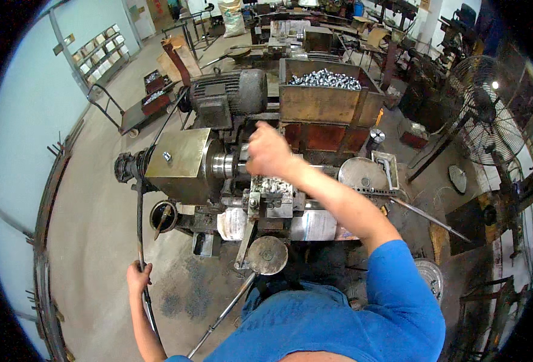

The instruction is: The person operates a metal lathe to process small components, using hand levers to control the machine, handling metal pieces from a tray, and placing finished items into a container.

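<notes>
- Lower left of the frame: the left hand (137,276) is closed round a long dark metal lever rod (140,223) that runs up toward the machine.
- Low centre: a round grey handwheel (267,255) stands on the front of the grimy metal lathe-like machine (188,160), close to the blue-sleeved body.
- Centre: the right hand (269,151) reaches over the tool block to the shiny steel spindle nose (223,165), fingers curled (blurred, so I cannot tell whether it grips a part or how far it is open).
- Risk, as I judge it: with fingers this close to the spindle, a pull on the lever could catch them; the loose sleeve could also snag.
- Upper centre: a rusty brown metal bin (321,104) holds a heap of small bright steel pieces (325,79).
- Right edge: a standing wire-caged fan (485,111).
</notes>
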Demonstrator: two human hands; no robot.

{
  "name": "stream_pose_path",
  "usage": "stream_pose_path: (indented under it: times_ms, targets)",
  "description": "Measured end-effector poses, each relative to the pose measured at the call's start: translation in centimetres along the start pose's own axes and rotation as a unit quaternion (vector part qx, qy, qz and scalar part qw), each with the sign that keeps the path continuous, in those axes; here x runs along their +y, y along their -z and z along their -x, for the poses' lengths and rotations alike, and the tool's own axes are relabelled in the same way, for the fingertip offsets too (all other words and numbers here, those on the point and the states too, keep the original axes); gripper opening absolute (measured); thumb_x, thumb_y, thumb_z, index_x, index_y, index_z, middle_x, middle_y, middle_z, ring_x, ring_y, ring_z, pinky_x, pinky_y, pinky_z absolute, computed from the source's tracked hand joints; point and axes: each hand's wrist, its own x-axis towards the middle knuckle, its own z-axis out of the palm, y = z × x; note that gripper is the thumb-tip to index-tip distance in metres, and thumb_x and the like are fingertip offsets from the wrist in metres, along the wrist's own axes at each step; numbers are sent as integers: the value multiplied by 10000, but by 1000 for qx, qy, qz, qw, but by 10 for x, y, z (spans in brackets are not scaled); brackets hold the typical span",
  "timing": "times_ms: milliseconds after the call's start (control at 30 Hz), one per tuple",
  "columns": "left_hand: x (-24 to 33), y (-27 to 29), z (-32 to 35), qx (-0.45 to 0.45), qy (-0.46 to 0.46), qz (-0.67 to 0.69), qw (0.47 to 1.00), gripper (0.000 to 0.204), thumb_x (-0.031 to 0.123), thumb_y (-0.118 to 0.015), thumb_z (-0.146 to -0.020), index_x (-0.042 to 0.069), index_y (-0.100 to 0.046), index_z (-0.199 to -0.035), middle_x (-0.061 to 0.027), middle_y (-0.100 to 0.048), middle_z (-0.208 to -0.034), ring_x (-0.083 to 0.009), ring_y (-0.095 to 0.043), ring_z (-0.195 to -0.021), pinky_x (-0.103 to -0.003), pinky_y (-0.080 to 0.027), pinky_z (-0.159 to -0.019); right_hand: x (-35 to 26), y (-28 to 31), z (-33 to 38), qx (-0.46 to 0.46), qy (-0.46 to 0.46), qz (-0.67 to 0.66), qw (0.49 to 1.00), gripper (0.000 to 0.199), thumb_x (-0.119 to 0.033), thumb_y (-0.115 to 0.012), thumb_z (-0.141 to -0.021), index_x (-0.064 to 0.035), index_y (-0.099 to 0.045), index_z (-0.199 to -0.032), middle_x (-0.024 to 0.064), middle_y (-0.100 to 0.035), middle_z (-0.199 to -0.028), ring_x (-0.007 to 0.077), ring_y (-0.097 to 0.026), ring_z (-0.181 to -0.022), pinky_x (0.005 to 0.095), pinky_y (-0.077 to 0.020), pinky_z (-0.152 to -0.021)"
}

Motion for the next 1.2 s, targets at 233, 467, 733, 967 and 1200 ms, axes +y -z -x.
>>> stream_pose_path:
  times_ms: [233,467,733,967,1200]
  targets:
    - [-10,-20,-30,-21,-45,136,989,216,130,-608,-786,-71,-538,-821,-83,-540,-587,-181,-548,-421,-308,-477,-405,90,72,26,152,-203,34,967,554,-173,-619,-557,-117,-562,-1106,256,-348,-1290,396,-424,-1088,414,-381,-935]
    - [-27,-5,-10,-32,45,219,974,322,232,-613,-807,-66,-533,-899,-86,-537,-600,-185,-548,-514,-305,-472,-476,75,51,204,129,-260,-147,946,421,-145,-629,-521,-36,-632,-928,199,-453,-1241,350,-462,-1108,391,-388,-923]
    - [-23,-31,-37,-127,186,215,950,297,256,-634,-796,22,-542,-954,-65,-526,-640,-172,-514,-534,-322,-466,-557,37,75,668,-248,-593,190,742,205,-284,-626,-615,-88,-634,-673,138,-600,-754,311,-591,-734,386,-487,-651]
    - [-14,-46,-46,-128,205,210,947,290,258,-626,-800,40,-546,-973,-60,-524,-650,-171,-509,-540,-328,-466,-589,-52,62,767,-174,-876,100,438,279,-276,-593,-630,-160,-670,-871,150,-634,-910,309,-606,-871,375,-485,-791]
    - [-22,-36,-50,-123,211,220,944,285,260,-619,-804,58,-551,-992,-55,-522,-659,-170,-504,-547,-335,-467,-621,-51,69,730,-280,-877,44,388,510,-352,-605,-675,-11,-567,-1052,153,-556,-1130,270,-505,-1094,333,-408,-928]
